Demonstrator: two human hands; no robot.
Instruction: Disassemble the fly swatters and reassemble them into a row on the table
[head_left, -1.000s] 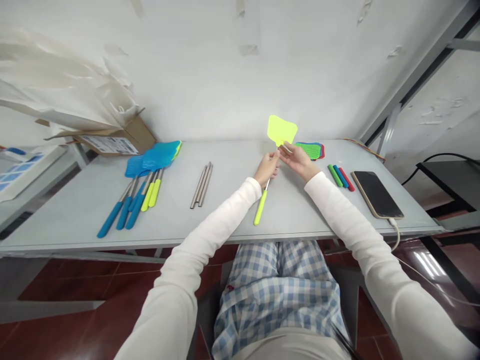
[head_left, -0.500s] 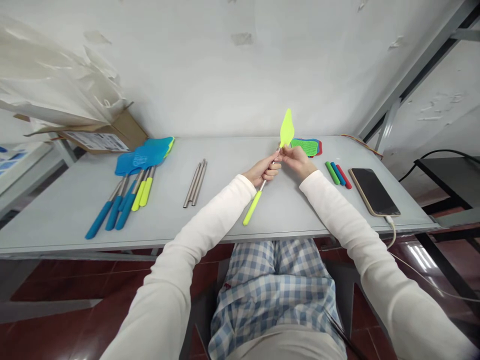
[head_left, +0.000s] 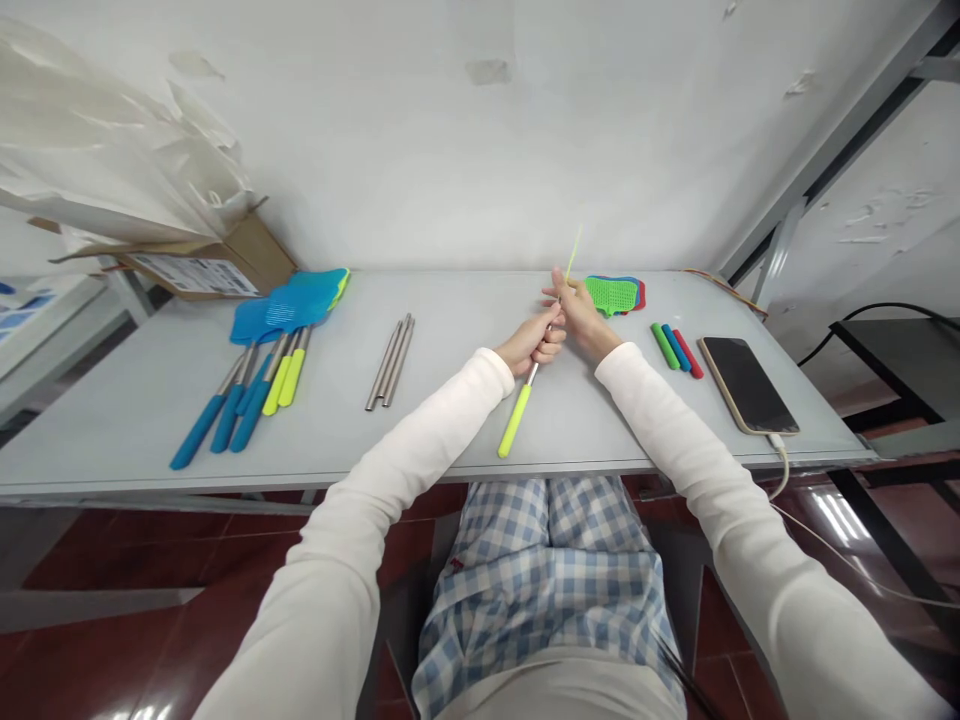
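Head view. Within the last second you had turned the yellow-green fly swatter about its own shaft: its head, broad-face to the camera a second earlier, stood edge-on at this moment and showed only as a thin blurred sliver above your hands. The twist suggested, as a judgement, that the head was being worked on the end of the shaft, not lifted away.

Your left hand was curled around the metal shaft just above the yellow-green handle, its grip pressed together on the rod, wrist low over the desk. Your right hand met the swatter at the neck, the fingers pinching where head and shaft join, one finger raised. Both forearms converged from the near edge toward the middle of the desk. The swatter slanted from the near edge up toward the far edge, handle end just above the desk.

Toward the left edge lay the finished swatters; bare metal rods lay between them and your hands. Loose swatter heads lay at the far edge, with coloured handle sleeves and a phone toward the right edge.
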